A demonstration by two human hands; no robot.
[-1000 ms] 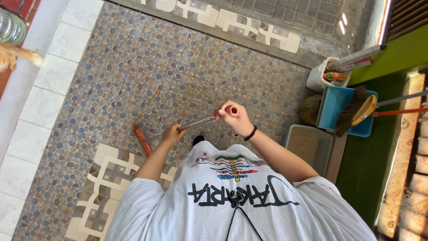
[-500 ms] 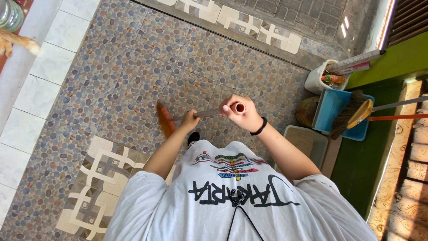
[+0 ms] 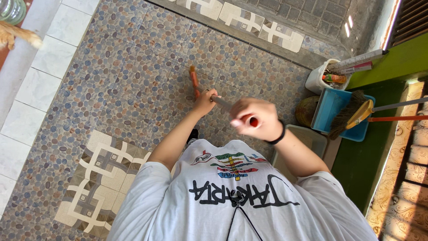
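I look straight down over my white printed shirt at a pebble-patterned tile floor (image 3: 133, 76). Both hands grip a long-handled broom. My right hand (image 3: 255, 119) is closed around the top end of the metal handle and is blurred with motion. My left hand (image 3: 205, 101) grips the shaft lower down. The orange broom head (image 3: 194, 81) rests on the floor tiles just beyond my left hand. A black band circles my right wrist.
At the right stand a white bin (image 3: 322, 75) with rolled items, a blue dustpan (image 3: 335, 114) holding a second brush, a grey litter tray (image 3: 303, 139) and a green wall. White tiles (image 3: 26, 89) run along the left. An animal's orange tail (image 3: 18, 38) shows at top left.
The broom head has swept from the lower left, near the patterned tile, up and to the right across the floor. Both hands moved right with the handle.
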